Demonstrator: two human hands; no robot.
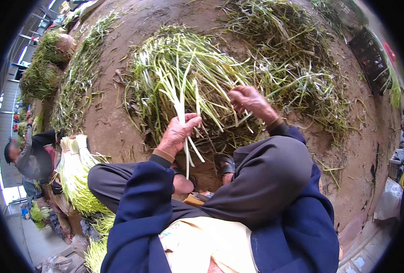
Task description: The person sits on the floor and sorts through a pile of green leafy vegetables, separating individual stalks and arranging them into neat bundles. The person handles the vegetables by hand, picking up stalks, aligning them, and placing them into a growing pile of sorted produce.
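Several pale stalks with green leaves [178,99], like garlic chives or young garlic, are held in my left hand [179,132]; their white ends hang below the fist and the leaves fan out above it. My right hand [251,102] is to the right, over the near right edge of a heap of long green stalks [174,51] on the ground. Its fingers are bent close together at some pale stalks; whether they grip one cannot be told. Under the hands, the near side of the heap lies in shadow by my sandalled feet.
Loose leaves [301,71] cover the ground at right, with a dark plastic crate [369,58] beyond. Tied bundles of pale stalks [75,163] stand at left, near a seated person in a dark cap [34,153]. Stuffed net sacks [41,71] lie at upper left.
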